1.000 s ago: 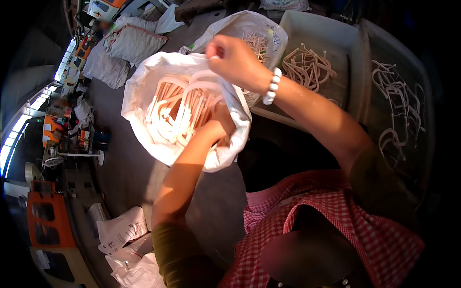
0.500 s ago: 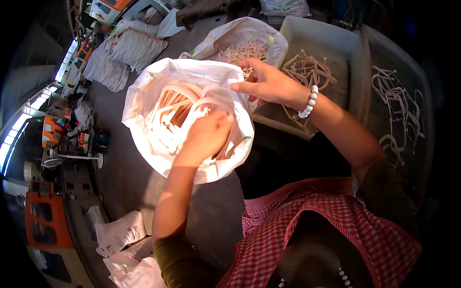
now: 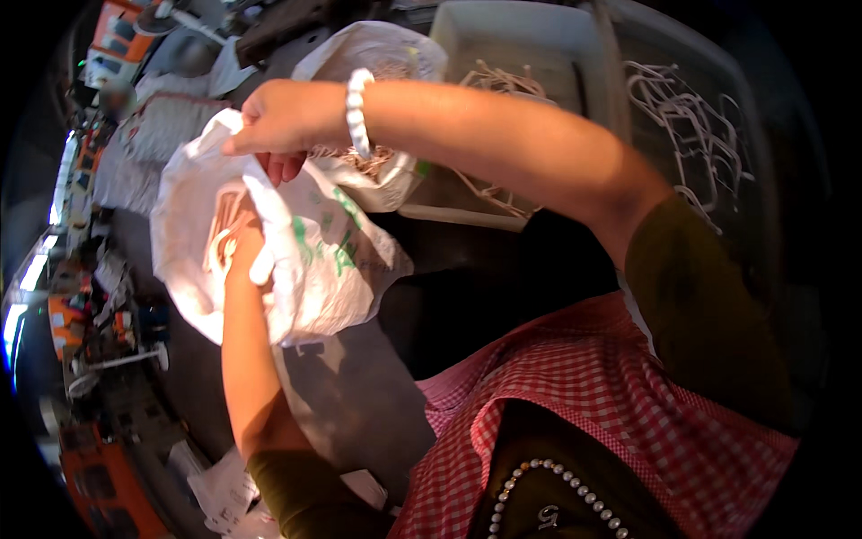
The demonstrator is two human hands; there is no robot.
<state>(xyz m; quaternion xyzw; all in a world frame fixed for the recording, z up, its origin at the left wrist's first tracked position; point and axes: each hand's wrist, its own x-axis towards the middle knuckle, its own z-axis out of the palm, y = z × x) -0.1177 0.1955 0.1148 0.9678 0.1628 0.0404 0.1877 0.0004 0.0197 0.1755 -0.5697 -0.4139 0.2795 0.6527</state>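
A white woven sack with green marks on its side leans to the left, its mouth facing me. Bent, pale pink-beige plastic strips lie inside. My left hand reaches down into the sack's mouth beside the strips; a fold of the rim and the strips hide its fingers. At the sack's upper rim, my right hand pinches the white material between thumb and fingers. A white bead bracelet circles my right wrist.
Behind my right forearm stands a second white sack with thin pinkish pieces. Two pale bins at the upper right hold bent strips. Full sacks lie at the far left, orange machines along the left side.
The sack has tipped left, so its side now shows. My right hand moved left with its rim, and my left hand went deeper inside. The whole view has shifted too.
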